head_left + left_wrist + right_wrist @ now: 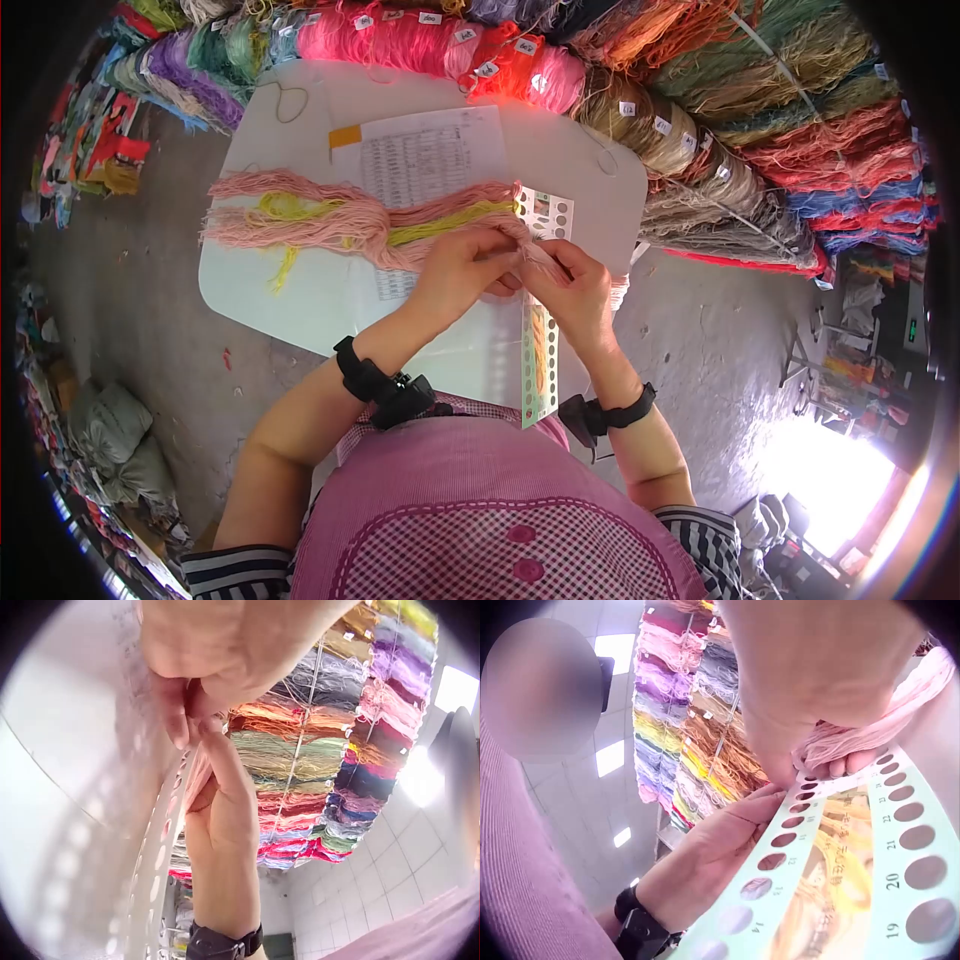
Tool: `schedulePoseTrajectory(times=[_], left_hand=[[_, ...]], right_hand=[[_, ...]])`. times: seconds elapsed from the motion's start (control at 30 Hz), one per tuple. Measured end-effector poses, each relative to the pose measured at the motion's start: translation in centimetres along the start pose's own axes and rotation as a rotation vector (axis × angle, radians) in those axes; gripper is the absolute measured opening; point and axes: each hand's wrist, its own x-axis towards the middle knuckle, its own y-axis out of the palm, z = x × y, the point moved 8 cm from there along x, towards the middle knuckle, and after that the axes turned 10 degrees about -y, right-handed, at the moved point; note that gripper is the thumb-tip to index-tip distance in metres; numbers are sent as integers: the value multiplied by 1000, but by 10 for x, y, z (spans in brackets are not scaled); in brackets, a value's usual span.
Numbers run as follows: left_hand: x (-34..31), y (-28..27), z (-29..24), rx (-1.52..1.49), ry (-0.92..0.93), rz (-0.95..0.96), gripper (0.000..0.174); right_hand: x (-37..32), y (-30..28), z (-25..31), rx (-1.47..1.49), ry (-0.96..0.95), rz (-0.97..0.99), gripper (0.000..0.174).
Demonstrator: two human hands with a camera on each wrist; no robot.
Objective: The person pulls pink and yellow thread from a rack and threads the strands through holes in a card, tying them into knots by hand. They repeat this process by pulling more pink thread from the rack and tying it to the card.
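Observation:
A long thread organizer card [541,375] with numbered holes down both edges runs from under my hands toward the apron. Pale pink thread [855,742] lies over its top end in the right wrist view. My right hand [580,292] grips this thread, fingers curled at the card's upper holes. Close against it, my left hand [452,278] pinches the pink thread with its fingertips, partly hidden by the hand itself. Left of the hands, pink skeins [345,222] stretch across the table with yellow-green thread [300,207] among them.
Printed sheets [425,150] lie under the skeins on the white table [280,290]. Piles of coloured, tagged thread, including a pink bundle [380,40] and a brown one [640,115], border the far and right sides. Loose thread loops [292,103] lie near the table's far edge.

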Motion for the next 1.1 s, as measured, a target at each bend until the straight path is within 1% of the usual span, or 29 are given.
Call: schedulePoseTrajectory(times=[0.03,0.1,0.23,0.33,0.43,0.5,0.53,0.6,0.63,0.7,0.73,0.8,0.83,0.9,0.93,1.07,1.1], left_hand=[[0,-1,-2,-1,0,-3,22],[0,0,-5,105,8,-5,22],[2,-1,-3,62,-54,-14,21],[-1,-1,-3,27,-93,-19,20],[1,-4,-1,19,-78,-33,22],[1,-6,0,33,-46,-66,23],[1,-7,0,36,-47,-65,23],[1,-12,-4,290,-21,-140,25],[1,-14,-4,296,-22,-139,25],[-3,-23,-6,483,-14,-222,24],[-8,-34,-9,488,-14,-223,24],[-18,-70,-12,235,-101,-282,25],[-21,-75,-15,245,-99,-283,25],[-26,-76,-11,-17,-129,-177,27],[-26,-71,-10,-57,-104,-161,30],[-23,-63,-12,-8,-96,-161,29],[-23,-62,-13,77,-78,-164,28]], right_hand=[[1,-1,-1,1,0,3,28],[1,0,-1,24,-30,31,26],[1,-2,4,19,-32,42,25],[2,-1,0,68,16,56,25],[4,1,6,18,-17,44,28],[6,-1,18,-160,-129,2,31],[6,-1,16,-158,-128,0,31],[6,5,20,-420,-251,71,33],[8,5,19,-416,-250,67,33],[11,5,24,-443,-308,52,31],[12,4,25,-439,-308,49,31],[15,-3,20,-396,-235,23,27],[16,-3,20,-389,-237,16,27],[15,1,23,-354,-273,18,25],[15,2,24,-349,-277,14,25],[12,6,26,-360,-269,6,25],[11,7,24,-341,-254,8,25]])
